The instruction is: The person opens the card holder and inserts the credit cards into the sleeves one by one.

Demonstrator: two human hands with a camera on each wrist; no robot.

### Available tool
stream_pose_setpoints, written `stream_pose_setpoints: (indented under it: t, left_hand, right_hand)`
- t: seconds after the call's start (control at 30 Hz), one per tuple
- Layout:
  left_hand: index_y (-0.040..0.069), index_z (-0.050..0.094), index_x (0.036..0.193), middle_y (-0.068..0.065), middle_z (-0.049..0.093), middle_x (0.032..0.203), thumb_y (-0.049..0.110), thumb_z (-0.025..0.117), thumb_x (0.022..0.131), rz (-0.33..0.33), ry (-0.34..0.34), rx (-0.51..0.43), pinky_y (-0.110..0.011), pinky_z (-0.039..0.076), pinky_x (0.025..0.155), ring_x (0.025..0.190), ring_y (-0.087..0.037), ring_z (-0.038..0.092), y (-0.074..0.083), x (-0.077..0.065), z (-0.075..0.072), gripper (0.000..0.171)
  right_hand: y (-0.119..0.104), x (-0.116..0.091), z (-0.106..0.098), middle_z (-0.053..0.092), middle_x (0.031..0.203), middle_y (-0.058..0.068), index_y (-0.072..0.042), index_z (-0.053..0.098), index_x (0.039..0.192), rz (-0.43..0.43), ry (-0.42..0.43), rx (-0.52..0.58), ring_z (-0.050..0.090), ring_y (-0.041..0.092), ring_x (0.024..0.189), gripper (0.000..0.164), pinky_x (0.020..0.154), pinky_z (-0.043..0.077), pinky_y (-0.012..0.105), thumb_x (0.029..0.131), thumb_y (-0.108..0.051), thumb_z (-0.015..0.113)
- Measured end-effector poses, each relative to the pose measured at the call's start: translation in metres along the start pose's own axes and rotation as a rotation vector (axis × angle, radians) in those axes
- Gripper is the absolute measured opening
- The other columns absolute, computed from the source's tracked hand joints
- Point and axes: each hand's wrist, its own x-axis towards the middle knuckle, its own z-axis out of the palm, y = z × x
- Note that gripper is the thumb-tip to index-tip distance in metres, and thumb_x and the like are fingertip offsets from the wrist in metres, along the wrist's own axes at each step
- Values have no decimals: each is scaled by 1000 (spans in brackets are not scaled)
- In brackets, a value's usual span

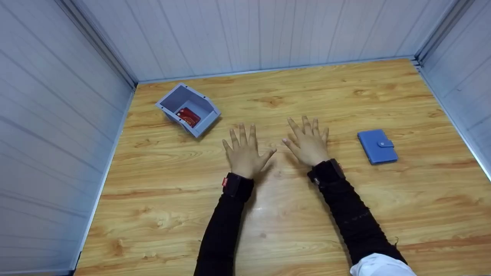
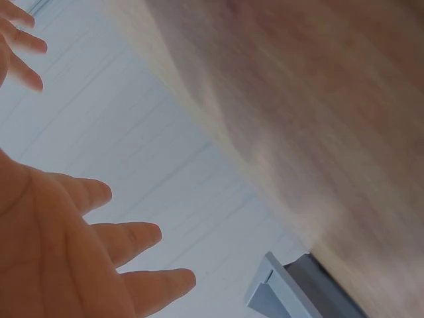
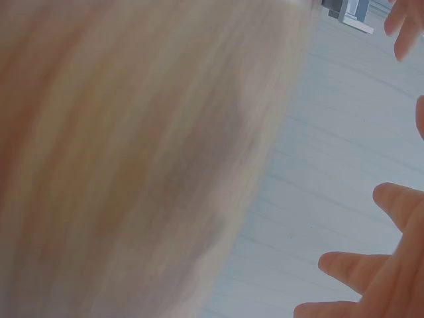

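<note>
While L hand (image 1: pixel 244 157) and R hand (image 1: pixel 310 146) hover over the desk (image 1: pixel 276 230) ctr in head view, fingers spread and both grips released, a grey bin (image 1: pixel 209 123) sits nr the far L corner w/ a red item (image 1: pixel 188 116) inside; a blue wallet (image 1: pixel 376 147) w/ snap strap lies twd the R edge. L wrist cam: palm and fingers extended, grey bin's rim nr desk's far edge. R wrist cam: fingers also straight, wall (image 3: pixel 318 152) behind, part of grey bin up top.
</note>
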Motion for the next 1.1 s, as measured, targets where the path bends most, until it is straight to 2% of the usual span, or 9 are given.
stream_pose_setpoints:
  t: [0.23, 0.43, 0.6, 0.83, 1.03, 1.1]
  left_hand:
    - [23, 12, 158, -13, 10, 165, 84, 35, 82, -17, 10, -12, -71, 5, 115, 150, -43, 5, -2, 2, -1, 101]
    - [22, 13, 158, -14, 8, 165, 86, 36, 80, -54, 13, -7, -70, 5, 116, 151, -42, 2, -6, 3, -6, 103]
    - [20, 9, 159, -14, 5, 165, 88, 39, 77, -47, 4, -5, -70, 6, 116, 151, -43, 3, -10, 4, -9, 110]
    - [20, 7, 159, -15, 8, 165, 88, 43, 75, -30, 9, -3, -67, 11, 118, 150, -44, 5, -26, 10, -10, 114]
    - [19, 7, 159, -14, 4, 165, 88, 38, 78, -76, -17, 28, -68, 9, 117, 150, -44, 2, -45, 19, -15, 111]
    - [20, 6, 159, -13, 3, 166, 88, 38, 78, -92, -25, 45, -68, 9, 117, 150, -45, 3, -50, 22, -17, 110]
  right_hand:
    - [9, -1, -13, 6, 164, 20, -34, 12, 157, 27, 37, 30, 0, 52, 148, 71, 109, -7, 77, 97, -62, 39]
    - [24, -4, -22, 4, 164, 21, -32, 13, 158, 49, 73, 37, -5, 52, 147, 73, 109, -7, 77, 97, -64, 38]
    - [41, -5, -30, 2, 164, 21, -32, 13, 158, 74, 80, 49, -6, 51, 147, 73, 109, -7, 78, 97, -62, 40]
    - [71, -11, -50, -5, 163, 22, -31, 7, 158, 137, 86, 73, -15, 53, 145, 78, 103, -13, 80, 95, -65, 40]
    - [102, -21, -68, -13, 161, 26, -33, 0, 158, 204, 63, 68, -20, 57, 140, 83, 97, -15, 83, 91, -74, 31]
    - [112, -25, -73, -13, 160, 27, -34, 0, 158, 226, 61, 67, -20, 58, 139, 83, 96, -12, 85, 92, -73, 32]
